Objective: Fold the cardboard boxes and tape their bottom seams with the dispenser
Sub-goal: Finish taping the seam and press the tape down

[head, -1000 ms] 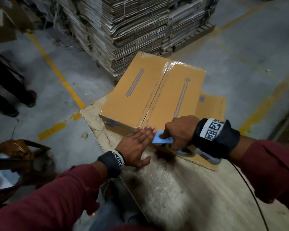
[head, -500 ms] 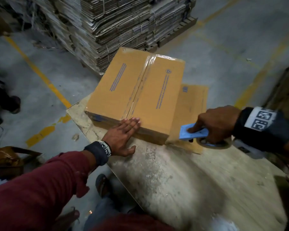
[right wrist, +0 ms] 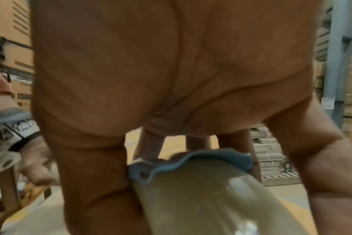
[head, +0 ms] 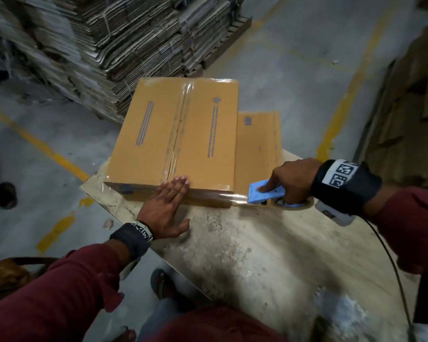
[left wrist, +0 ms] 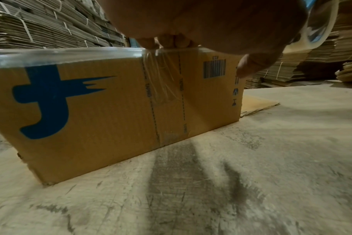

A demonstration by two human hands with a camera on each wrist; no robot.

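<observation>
1. Fingers: left hand [head: 167, 206] lies flat, fingers straight and together, fingertips [head: 181, 181] pressing the box [head: 176, 134] top at its near edge, right where the seam tape [head: 183, 114] wraps over. Palm hangs down the near side.
2. Right hand [head: 292, 180] is curled round the dispenser [head: 266, 192], index finger laid along its blue plate. Right wrist view confirms the grip on the roll and blue frame.
3. Box sits flaps-up at the far left corner of the table [head: 257, 255], part overhanging the edge. Centre seam is already taped end to end.
4. A second strip [head: 215, 193] runs along the near top edge, out past the box's right corner to the dispenser. Not cut yet.
5. Flat carton [head: 256, 144] lies under and to the right of the box, below the dispenser.
6. Judgement: step in hand is finishing or cutting the edge strip.
7. Risks:
   - Free span of tape between corner and dispenser may twist or stick to itself if tension drops.
   - A hard sideways pull could slide the box; only the left hand pins it, and it sits near the table edge.
   - Tearing at a bad angle may leave a ragged tail or peel the strip off the corner.
   - Tape could catch the flat carton underneath.
   - Wrinkles already show in the tape under the left fingers in the left wrist view; weak bond there.
</observation>
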